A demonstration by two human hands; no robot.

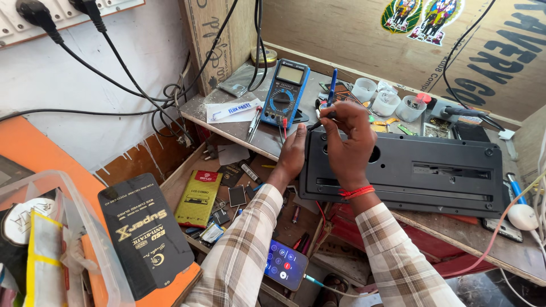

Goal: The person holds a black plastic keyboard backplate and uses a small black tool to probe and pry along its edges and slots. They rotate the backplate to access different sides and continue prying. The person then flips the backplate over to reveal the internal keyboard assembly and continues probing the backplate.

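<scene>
**Where the panel runs rightward, both hands crowd its left end**

Long black panel (409, 170) lies on the bench (500, 250), long axis left to right, reaching well right of both hands. Left hand (293, 152) rests narrow against its left edge, holding nothing visible. Right hand (347, 136), above the top-left corner, pinches a blue screwdriver (331, 91), tilted near upright. Multimeter (285, 92) just behind.

A long casing (409, 170) is laid on the desk (239, 128); a multimeter (285, 92) is set behind its left end, three small cups (387, 101) behind its middle, a phone (285, 264) before it.
</scene>
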